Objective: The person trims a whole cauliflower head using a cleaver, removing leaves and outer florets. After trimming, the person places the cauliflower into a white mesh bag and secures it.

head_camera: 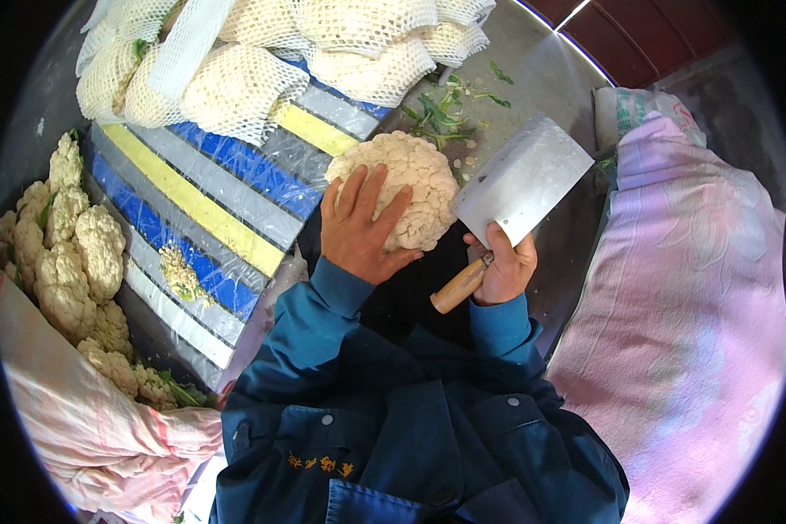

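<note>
A large head of cauliflower (406, 183) is before me, its curd side up. My left hand (367, 226) lies spread over its left side, thumb near the lower edge. In my right hand (507, 265) is a cleaver (524, 177); the fingers wrap the top of its wooden handle and the thumb rests on the base of the broad metal blade. The blade points up and to the right, its near corner close to the cauliflower's right edge. The underside of the cauliflower is hidden.
Cauliflowers in white foam netting (236, 85) lie on a striped plastic-covered surface (216, 209) at the upper left. Unwrapped cauliflowers (72, 275) are heaped at the left beside a cloth (92, 426). Leaf scraps (442, 114) litter the floor; a pink cloth (681, 295) covers something at the right.
</note>
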{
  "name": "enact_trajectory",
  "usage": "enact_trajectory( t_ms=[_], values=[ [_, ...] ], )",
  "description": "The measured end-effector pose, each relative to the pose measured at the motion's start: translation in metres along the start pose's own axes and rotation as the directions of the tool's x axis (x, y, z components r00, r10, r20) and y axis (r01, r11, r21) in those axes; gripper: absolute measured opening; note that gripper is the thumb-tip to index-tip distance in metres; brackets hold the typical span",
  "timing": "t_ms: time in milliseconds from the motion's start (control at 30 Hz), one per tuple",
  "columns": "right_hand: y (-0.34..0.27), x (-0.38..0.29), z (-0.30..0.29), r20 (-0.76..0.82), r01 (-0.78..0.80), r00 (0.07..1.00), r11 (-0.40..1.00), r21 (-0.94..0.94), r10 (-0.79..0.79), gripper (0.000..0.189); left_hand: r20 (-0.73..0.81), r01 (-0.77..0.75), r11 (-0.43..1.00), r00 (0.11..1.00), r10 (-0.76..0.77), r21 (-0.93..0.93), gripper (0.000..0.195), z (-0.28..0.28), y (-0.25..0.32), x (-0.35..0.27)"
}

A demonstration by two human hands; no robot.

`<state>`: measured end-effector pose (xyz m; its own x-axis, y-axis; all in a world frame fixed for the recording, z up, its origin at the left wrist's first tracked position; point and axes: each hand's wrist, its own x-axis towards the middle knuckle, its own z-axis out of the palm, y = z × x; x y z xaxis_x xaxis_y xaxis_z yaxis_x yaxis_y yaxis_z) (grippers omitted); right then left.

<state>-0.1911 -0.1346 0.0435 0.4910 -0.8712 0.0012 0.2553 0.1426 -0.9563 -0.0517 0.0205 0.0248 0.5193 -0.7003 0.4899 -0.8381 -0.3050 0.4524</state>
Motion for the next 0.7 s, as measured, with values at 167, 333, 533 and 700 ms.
enact_trajectory(
  t_ms=[167, 333, 533, 700],
  values=[
    [-0.0010, -0.0001, 0.0031, -0.007, 0.009, 1.000, 1.000, -0.030, -0.009, 0.038, 0.001, 0.009, 1.000, 1.000, -0.009, 0.000, 0.088, 0.0004, 0.0008, -0.0001],
    [0.0011, 0.0025, 0.0033, 0.000, 0.012, 1.000, 0.999, -0.035, -0.012, 0.037, 0.001, 0.007, 1.000, 1.000, -0.007, -0.004, 0.087, 0.0011, 0.0012, -0.0004],
    [0.0013, 0.0048, 0.0055, -0.013, -0.045, 0.999, 0.999, 0.006, 0.045, 0.037, -0.007, 0.004, 1.000, 1.000, -0.004, -0.003, 0.088, 0.0015, 0.0012, -0.0008],
    [0.0079, 0.0092, -0.0010, -0.021, -0.096, 0.995, 0.992, 0.080, 0.098, 0.039, -0.009, -0.002, 1.000, 1.000, 0.002, 0.000, 0.088, 0.0020, 0.0012, -0.0008]
  ],
)
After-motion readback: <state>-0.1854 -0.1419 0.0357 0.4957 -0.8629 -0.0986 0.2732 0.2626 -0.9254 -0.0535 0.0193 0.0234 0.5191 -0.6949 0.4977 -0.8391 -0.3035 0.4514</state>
